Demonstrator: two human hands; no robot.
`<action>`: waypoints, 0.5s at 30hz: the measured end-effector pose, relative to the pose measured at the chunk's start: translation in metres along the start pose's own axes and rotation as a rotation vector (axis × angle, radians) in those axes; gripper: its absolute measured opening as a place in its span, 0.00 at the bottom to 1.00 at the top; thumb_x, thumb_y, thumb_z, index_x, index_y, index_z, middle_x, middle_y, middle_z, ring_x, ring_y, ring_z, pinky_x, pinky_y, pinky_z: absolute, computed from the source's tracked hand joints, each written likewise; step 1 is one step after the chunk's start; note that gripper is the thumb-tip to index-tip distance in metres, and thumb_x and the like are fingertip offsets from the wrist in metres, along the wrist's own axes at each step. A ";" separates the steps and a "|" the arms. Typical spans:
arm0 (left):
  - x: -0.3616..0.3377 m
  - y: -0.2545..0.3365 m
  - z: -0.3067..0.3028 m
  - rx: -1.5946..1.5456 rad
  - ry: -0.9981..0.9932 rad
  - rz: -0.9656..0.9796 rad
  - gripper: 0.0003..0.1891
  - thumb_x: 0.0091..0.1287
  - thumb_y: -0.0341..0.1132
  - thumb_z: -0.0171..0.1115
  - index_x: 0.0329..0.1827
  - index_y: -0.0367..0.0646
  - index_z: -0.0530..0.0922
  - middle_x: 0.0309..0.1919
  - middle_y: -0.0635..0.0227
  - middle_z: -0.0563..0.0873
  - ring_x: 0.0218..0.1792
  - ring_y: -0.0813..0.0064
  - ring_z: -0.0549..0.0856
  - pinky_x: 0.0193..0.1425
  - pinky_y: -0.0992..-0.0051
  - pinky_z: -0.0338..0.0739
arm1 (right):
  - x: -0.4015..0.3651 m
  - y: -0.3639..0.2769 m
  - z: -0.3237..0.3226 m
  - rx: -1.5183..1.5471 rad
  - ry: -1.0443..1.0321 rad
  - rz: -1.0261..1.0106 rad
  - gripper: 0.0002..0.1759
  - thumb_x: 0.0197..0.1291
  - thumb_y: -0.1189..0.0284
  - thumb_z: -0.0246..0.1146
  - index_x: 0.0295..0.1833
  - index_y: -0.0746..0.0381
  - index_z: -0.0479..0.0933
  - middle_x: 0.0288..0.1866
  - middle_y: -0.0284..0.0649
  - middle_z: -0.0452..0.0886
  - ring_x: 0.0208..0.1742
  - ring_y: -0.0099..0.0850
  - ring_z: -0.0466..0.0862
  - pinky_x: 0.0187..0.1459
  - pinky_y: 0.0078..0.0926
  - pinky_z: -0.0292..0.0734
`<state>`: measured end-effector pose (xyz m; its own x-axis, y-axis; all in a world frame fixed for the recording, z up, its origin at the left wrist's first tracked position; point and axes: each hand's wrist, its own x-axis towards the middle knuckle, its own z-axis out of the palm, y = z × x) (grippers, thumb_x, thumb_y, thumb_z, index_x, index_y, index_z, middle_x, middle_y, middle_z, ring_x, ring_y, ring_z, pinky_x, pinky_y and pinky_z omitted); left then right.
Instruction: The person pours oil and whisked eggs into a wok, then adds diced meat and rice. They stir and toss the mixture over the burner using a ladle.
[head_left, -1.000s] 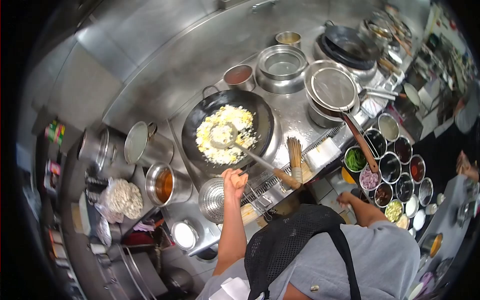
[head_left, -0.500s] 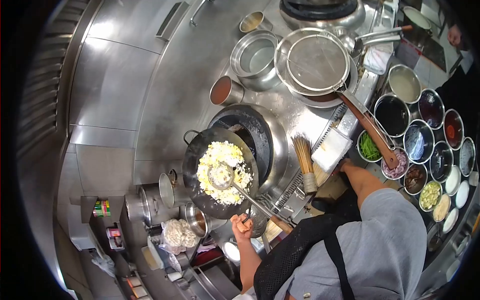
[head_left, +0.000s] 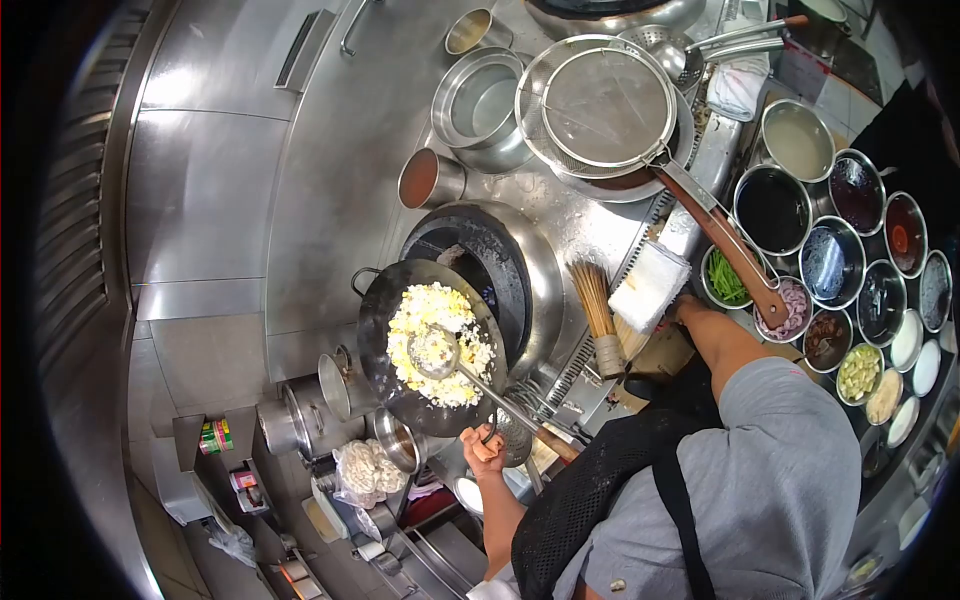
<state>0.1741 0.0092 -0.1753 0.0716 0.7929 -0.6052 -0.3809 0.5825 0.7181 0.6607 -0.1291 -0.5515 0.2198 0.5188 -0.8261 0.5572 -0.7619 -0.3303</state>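
Note:
My left hand [head_left: 484,449] is closed round the loop handle of a black wok [head_left: 375,350], which tilts beside the burner ring. Cooked egg and rice [head_left: 425,310] lie in the wok. A steel ladle [head_left: 435,352] rests in the food, its wooden-ended handle leaning across the rim past my left hand, with no hand on it. My right hand [head_left: 683,308] is low at the counter edge beside a folded white cloth [head_left: 650,285]; its fingers are hidden. A bamboo brush [head_left: 597,310] lies close to the cloth.
A large wooden-handled strainer [head_left: 608,108] rests over a bowl at the back. Steel pots [head_left: 480,105] stand near it. On the right are several bowls of sauces and chopped ingredients [head_left: 858,373]. Lower left are a stockpot [head_left: 290,415] and shelves [head_left: 262,480].
The view has shifted slightly, so the counter and bowls sit a little differently in frame. My left hand keeps hold of the wok, and the ladle stays in the food.

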 end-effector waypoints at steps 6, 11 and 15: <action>0.001 -0.001 -0.003 0.034 -0.032 0.023 0.13 0.54 0.36 0.64 0.39 0.40 0.76 0.34 0.61 0.85 0.32 0.64 0.85 0.37 0.66 0.85 | 0.027 0.007 0.017 -0.047 -0.097 -0.063 0.18 0.63 0.57 0.59 0.52 0.55 0.83 0.41 0.38 0.87 0.36 0.33 0.87 0.40 0.31 0.82; 0.003 -0.004 -0.005 0.008 -0.010 0.019 0.14 0.54 0.37 0.64 0.40 0.40 0.76 0.34 0.60 0.84 0.32 0.63 0.85 0.36 0.66 0.86 | 0.045 0.014 0.029 -0.036 -0.079 -0.150 0.16 0.67 0.60 0.56 0.48 0.58 0.83 0.35 0.39 0.86 0.28 0.29 0.85 0.31 0.26 0.81; 0.003 -0.004 -0.006 0.031 -0.048 0.047 0.14 0.55 0.37 0.64 0.39 0.39 0.76 0.34 0.61 0.84 0.31 0.62 0.84 0.34 0.65 0.85 | 0.065 0.019 0.043 0.077 -0.091 -0.054 0.18 0.69 0.59 0.55 0.47 0.59 0.83 0.34 0.39 0.86 0.28 0.30 0.85 0.32 0.26 0.82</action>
<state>0.1704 0.0079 -0.1820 0.0989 0.8267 -0.5539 -0.3558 0.5492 0.7561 0.6514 -0.1268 -0.6307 0.1158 0.5252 -0.8431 0.5026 -0.7630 -0.4064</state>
